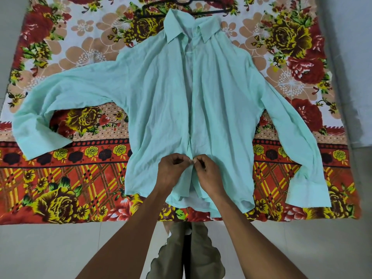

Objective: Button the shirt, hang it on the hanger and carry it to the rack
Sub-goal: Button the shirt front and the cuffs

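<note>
Head view. The mint-green shirt [161,93] lies face up on a floral blanket [60,168], sleeves spread out to either side of the hands, collar at the far end from them. The front placket is open along most of its length above the hands.

The left hand [173,170] and right hand [205,172] meet, fingertips touching, at the lower part of the placket. Each hand has its fingers curled and pinches an edge of the shirt front: left on the left panel, right on the right panel. Whether a button sits between the fingertips cannot be told.

A black hanger [181,6] lies on the blanket beyond the collar, well apart from both hands, partly covered by the collar.

Pale floor tile [60,248] borders the blanket on the near side.
</note>
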